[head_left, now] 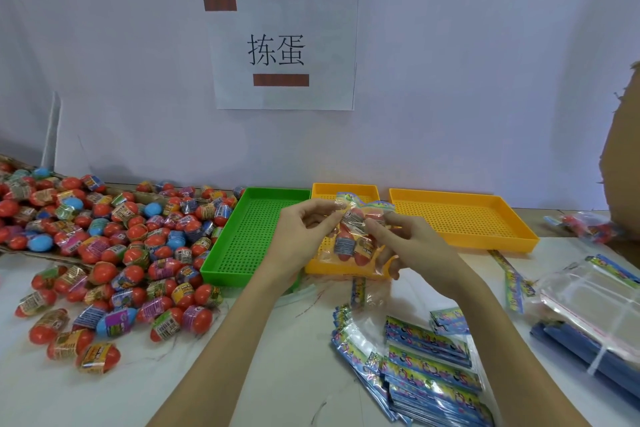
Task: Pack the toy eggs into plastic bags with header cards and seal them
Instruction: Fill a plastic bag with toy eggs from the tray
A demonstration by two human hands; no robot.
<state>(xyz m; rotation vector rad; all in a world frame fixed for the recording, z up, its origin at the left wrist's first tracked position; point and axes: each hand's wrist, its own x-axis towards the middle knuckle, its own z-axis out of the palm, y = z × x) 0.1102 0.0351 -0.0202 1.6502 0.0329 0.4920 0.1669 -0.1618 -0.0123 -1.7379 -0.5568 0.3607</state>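
Observation:
A clear plastic bag (353, 243) with red toy eggs inside and a colourful header card on top hangs in mid-air over the small yellow tray (318, 189). My left hand (301, 236) pinches its upper left edge near the header. On the bag's right side my right hand (412, 246) grips it with curled fingers. A big heap of wrapped toy eggs (114, 246), mostly red with some blue, covers the table's left side. Bags with header cards (426, 367) lie stacked near the front right.
A green perforated tray (256, 192) sits centre, a larger yellow tray (512, 215) to the right. Clear bags on a blue stack (588, 305) lie at far right, with a packed bag (585, 225) and a cardboard box (623, 156) behind. A paper sign (280, 52) hangs on the wall.

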